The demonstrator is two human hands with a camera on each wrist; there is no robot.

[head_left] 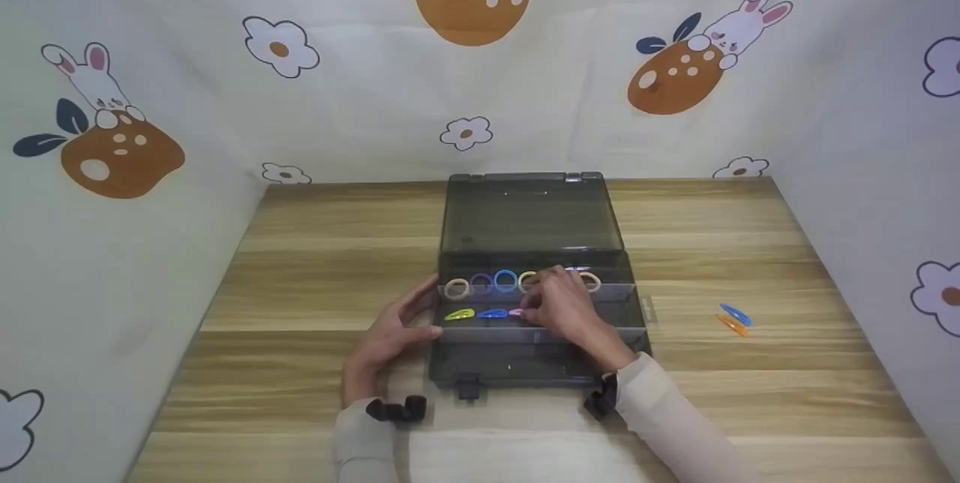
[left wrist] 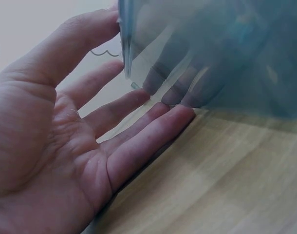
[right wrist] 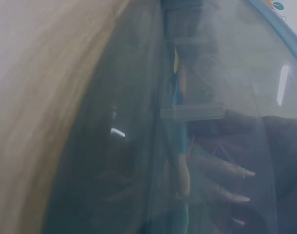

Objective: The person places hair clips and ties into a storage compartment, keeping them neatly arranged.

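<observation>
A dark see-through plastic box (head_left: 525, 364) lies with its lid (head_left: 532, 213) raised at the back. My right hand (head_left: 561, 307) reaches into its middle compartment and pinches a pink hair clip (head_left: 515, 313), partly hidden by the fingers. Left of that clip lie a blue hair clip (head_left: 493, 313) and a yellow-green hair clip (head_left: 460, 314). Several hair ties, among them a blue hair tie (head_left: 505, 280), fill the rear compartment. At the box's left side, my left hand (head_left: 390, 337) touches the outer wall with straight, spread fingers (left wrist: 139, 146).
On the wooden table (head_left: 300, 280), to the right of the box, another blue hair clip (head_left: 736, 314) and an orange hair clip (head_left: 732, 325) lie close together. A cloth (head_left: 360, 108) printed with rabbits and flowers surrounds the table at the back and sides.
</observation>
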